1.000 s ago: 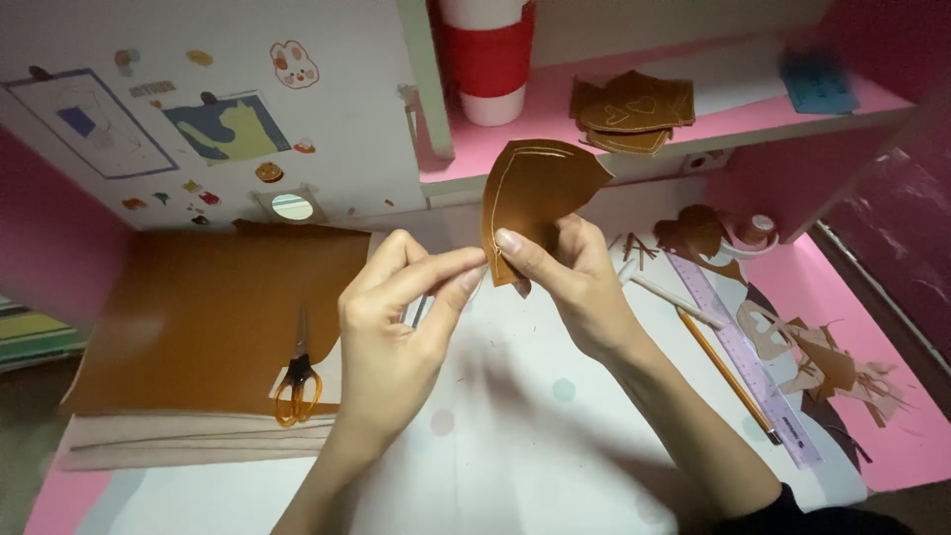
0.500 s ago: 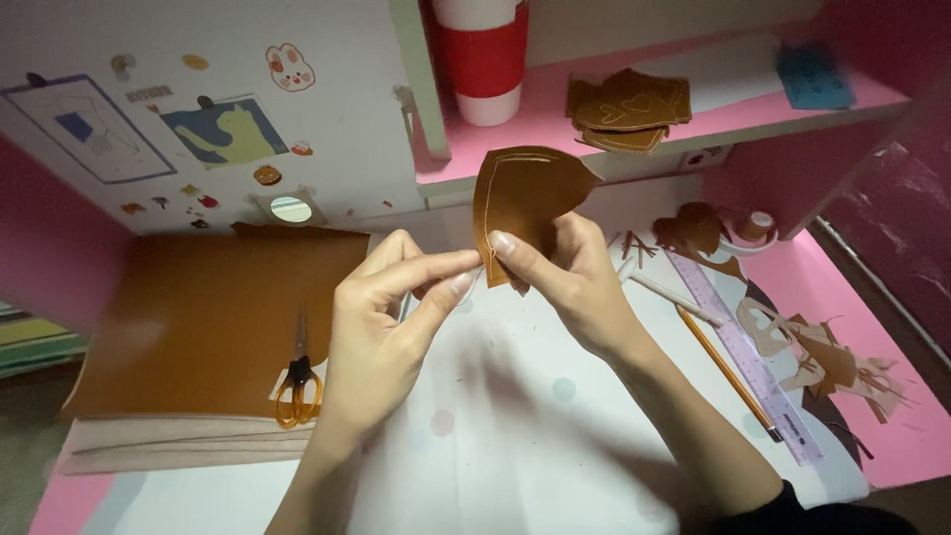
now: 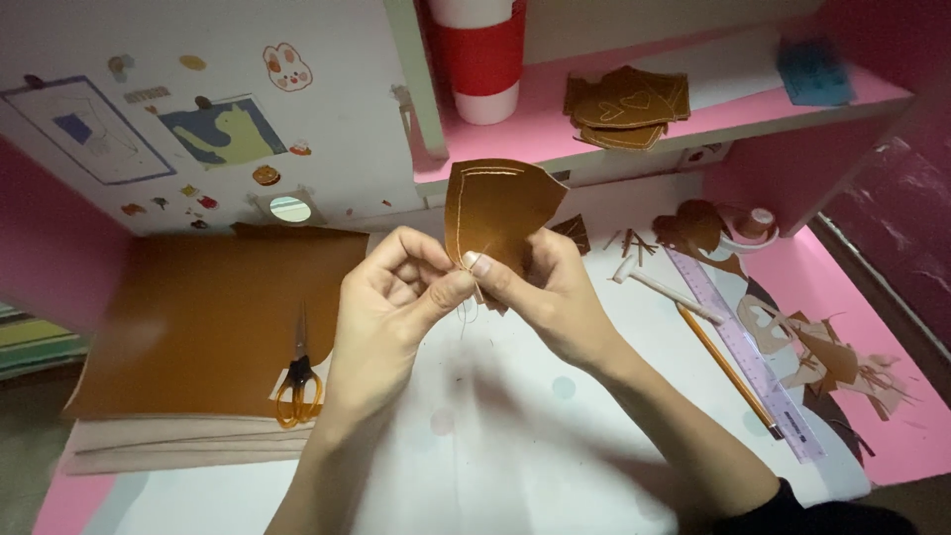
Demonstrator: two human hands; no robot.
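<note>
Over the white work surface [image 3: 515, 466], the left hand [image 3: 391, 302] and right hand [image 3: 550, 292] meet, both pinching the lower edge of a stitched brown leather piece [image 3: 500, 213] held upright between them, with a thin thread hanging below. Left lie orange-handled scissors [image 3: 295, 381] on a brown leather sheet [image 3: 198, 317]; right, a pencil [image 3: 728, 369] and ruler [image 3: 743, 352]. Farther back, cut leather shapes [image 3: 624, 107] sit on the pink shelf [image 3: 535, 139].

White mat [image 3: 515, 436] below hands free; scissors [image 3: 297, 381] left, ruler [image 3: 743, 352] right.
</note>
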